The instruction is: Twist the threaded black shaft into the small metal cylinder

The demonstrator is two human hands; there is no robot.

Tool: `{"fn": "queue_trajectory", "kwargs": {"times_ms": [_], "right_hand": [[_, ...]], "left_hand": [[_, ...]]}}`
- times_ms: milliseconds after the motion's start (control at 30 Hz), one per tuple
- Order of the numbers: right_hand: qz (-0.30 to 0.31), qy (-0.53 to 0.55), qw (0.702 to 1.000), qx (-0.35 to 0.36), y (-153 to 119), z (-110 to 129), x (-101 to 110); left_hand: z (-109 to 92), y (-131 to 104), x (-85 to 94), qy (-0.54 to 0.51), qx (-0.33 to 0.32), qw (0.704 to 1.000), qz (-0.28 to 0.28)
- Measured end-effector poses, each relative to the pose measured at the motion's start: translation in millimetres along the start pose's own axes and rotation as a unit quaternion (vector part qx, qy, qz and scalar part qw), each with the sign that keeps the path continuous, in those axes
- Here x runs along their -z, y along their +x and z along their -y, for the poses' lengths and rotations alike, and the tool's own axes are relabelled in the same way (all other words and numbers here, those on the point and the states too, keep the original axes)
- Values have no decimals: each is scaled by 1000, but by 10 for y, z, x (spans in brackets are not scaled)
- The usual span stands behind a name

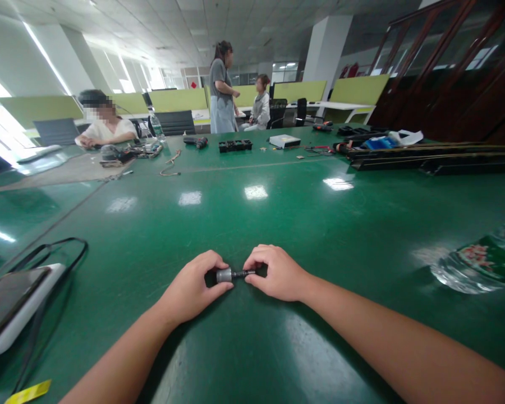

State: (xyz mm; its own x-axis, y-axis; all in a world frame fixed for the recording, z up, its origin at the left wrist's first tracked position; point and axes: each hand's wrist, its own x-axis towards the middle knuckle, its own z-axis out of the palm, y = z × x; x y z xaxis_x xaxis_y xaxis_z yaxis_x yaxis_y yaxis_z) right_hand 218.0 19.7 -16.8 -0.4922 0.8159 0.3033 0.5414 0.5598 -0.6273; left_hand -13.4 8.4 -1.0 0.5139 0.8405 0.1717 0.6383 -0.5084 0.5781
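Note:
Between my hands, just above or on the green table, is a small grey metal cylinder with a dark ribbed shaft (224, 275) sticking out to the right. My left hand (199, 280) curls around the cylinder end, thumb below and index finger above. The thin end of the shaft sits between the thumb and fingertips of my right hand (276, 272). The piece lies roughly level. Whether it touches the tabletop I cannot tell.
The green table (252, 219) reflects ceiling lights. A phone (12, 300) on a white block with a black strap lies left, a water bottle (480, 258) right. Farther back are a power drill (196, 142), a black tray (235, 146), long dark rails (421, 157) and a seated person (113, 129).

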Motion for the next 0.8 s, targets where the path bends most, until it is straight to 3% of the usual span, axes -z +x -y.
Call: {"fn": "queue_trajectory", "kwargs": {"times_ms": [200,367,600,800], "right_hand": [[-68,-6,994,-90,31,-139,85],[-30,1,999,-45,18,-122,64],[-30,4,998,-48,14,-117,33],[11,112,990,-81,30,-67,3]], "left_hand": [[66,-3,23,0,19,1000,-14],[79,3,15,-2,21,1000,-19],[74,10,9,-2,19,1000,-16],[75,9,-7,-3,12,1000,-11]]}}
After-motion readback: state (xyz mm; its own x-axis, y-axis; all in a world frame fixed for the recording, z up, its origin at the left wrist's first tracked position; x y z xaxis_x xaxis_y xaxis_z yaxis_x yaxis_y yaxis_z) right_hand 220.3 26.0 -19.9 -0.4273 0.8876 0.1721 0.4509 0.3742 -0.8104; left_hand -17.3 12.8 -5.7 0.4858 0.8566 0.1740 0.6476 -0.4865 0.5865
